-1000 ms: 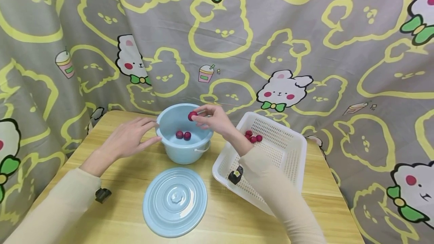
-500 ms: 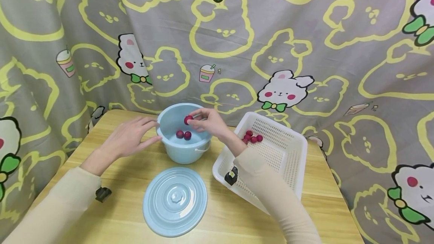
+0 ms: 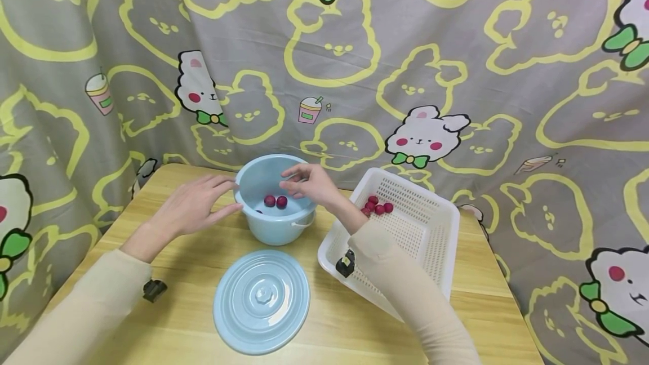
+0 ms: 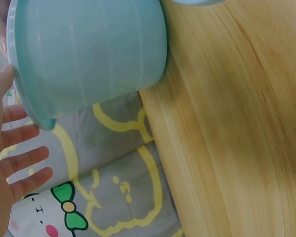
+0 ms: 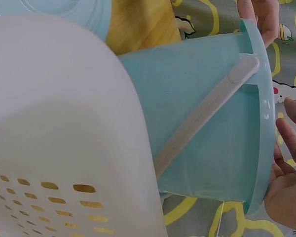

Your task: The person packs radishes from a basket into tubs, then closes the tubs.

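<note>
While the wooden table (image 3: 167, 320) is bearing everything, the blue bucket (image 3: 275, 224) is standing beside the white basket (image 3: 436, 224). Left hand (image 3: 190, 207) is touching the bucket's rim with straight fingers; right hand (image 3: 311, 183) is hovering above, loosely spread, holding nothing. Red balls (image 3: 275, 201) are lying inside.

The head view looks down on the table (image 3: 167, 230) from above; both wrist views sit close beside the blue bucket (image 3: 274, 224), sharing it.
</note>
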Demonstrator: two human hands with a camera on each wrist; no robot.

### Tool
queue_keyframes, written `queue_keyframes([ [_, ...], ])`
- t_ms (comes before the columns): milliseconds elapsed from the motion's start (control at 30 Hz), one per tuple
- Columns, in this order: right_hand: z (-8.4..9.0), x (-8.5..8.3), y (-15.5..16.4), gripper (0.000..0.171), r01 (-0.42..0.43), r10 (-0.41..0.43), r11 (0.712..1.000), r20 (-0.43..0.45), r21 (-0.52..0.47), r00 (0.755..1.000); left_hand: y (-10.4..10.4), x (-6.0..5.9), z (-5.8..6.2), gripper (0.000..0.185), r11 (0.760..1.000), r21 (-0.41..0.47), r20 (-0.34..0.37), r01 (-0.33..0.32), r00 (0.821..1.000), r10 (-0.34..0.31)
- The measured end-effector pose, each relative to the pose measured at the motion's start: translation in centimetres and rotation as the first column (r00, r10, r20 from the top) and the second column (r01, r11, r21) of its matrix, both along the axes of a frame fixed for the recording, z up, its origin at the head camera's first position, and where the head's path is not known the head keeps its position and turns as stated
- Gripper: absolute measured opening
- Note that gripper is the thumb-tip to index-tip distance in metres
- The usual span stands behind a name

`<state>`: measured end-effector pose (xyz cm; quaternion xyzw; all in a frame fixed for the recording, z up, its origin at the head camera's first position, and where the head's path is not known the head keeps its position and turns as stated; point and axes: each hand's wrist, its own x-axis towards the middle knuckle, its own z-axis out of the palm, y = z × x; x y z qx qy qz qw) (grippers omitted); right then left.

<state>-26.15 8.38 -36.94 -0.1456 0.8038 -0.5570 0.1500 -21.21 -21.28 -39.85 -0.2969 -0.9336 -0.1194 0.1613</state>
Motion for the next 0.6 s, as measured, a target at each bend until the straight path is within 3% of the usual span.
queue_keyframes([
  [267,0.1,0.1,0.2,0.039,-0.004,0.004,1.0,0.0,-0.028,1.0,0.1,0.1,0.2,0.045,1.0,-0.002,0.001,-0.004,1.0,0.004],
  [600,0.5,0.8,1.2,0.035,-0.005,0.005,0.998,-0.003,-0.065,1.0,0.1,0.2,0.2,0.045,1.0,0.001,-0.001,-0.007,1.0,0.007],
])
